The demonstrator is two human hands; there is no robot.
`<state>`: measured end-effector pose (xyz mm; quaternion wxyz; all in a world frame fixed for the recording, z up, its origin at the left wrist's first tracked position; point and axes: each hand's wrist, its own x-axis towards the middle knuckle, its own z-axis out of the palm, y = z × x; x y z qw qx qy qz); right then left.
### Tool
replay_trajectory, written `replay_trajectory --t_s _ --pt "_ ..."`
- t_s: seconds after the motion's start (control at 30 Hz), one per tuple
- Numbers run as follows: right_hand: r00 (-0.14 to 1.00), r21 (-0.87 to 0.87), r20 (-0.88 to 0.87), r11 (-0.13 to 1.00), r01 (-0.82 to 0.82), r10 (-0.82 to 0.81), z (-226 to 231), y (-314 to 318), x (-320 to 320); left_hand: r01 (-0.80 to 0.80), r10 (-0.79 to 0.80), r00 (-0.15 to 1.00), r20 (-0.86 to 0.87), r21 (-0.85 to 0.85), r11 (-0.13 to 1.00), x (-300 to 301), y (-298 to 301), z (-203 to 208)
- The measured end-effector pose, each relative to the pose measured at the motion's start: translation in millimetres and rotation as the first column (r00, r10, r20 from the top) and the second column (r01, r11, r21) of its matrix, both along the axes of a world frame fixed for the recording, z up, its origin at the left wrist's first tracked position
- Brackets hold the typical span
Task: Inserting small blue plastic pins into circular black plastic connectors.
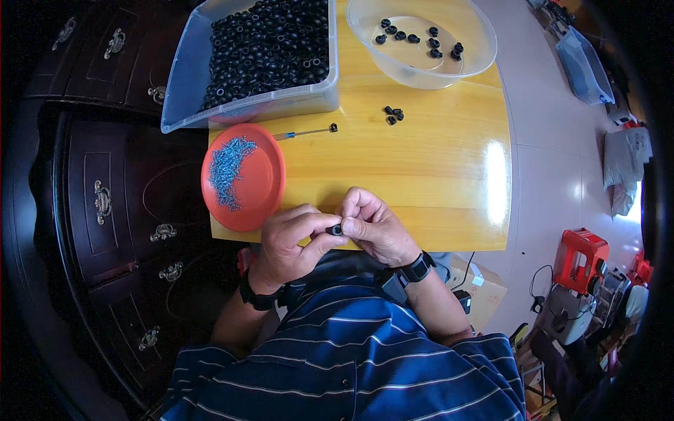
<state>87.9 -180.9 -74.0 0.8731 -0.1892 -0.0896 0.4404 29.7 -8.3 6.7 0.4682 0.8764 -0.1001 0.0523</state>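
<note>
A small black part [335, 229] is between the two hands, near the bottom middle of the frame, over the near edge of the yellow table [421, 168]; the left hand [290, 238] pinches it between thumb and finger, and the right hand [382, 230] has its thumb and finger close together at its right side, but I cannot tell if they grip it too; the work looks only a little way along, I think; a few black pieces [400, 36] sit in the clear bowl [486, 43] at the upper right, while the big bin [184, 81] at the upper left holds lots of black rings [270, 52], and the red plate [265, 172] still has many screws [228, 168]; the part's round open end seems to face up at the camera and a bit right; its long axis looks roughly sideways, but it is too small to be sure.
</note>
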Motion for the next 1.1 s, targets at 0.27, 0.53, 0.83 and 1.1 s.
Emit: replay_trajectory --t_s 0.27,0.53,0.83,1.1 --pt "0.999 0.000 -0.026 1.000 0.026 -0.026 -2.5 0.6 -2.3 0.014 -0.015 1.000 -0.016 -0.065 0.998 5.6 1.7 -0.4" --pt "0.998 -0.103 0.022 0.993 0.053 -0.051 0.6 0.4 -6.0 0.119 -0.123 0.992 0.034 0.108 0.987 9.9 13.1 12.7" --pt "0.996 -0.160 0.084 0.986 0.035 -0.022 1.2 0.5 -0.9 0.151 -0.160 0.986 0.051 0.159 0.976 16.7 16.9 12.8" --pt "0.998 -0.236 0.062 0.972 -0.012 0.028 4.2 -1.3 -0.5 0.108 -0.116 0.993 0.036 0.188 0.976 13.0 19.5 11.9"
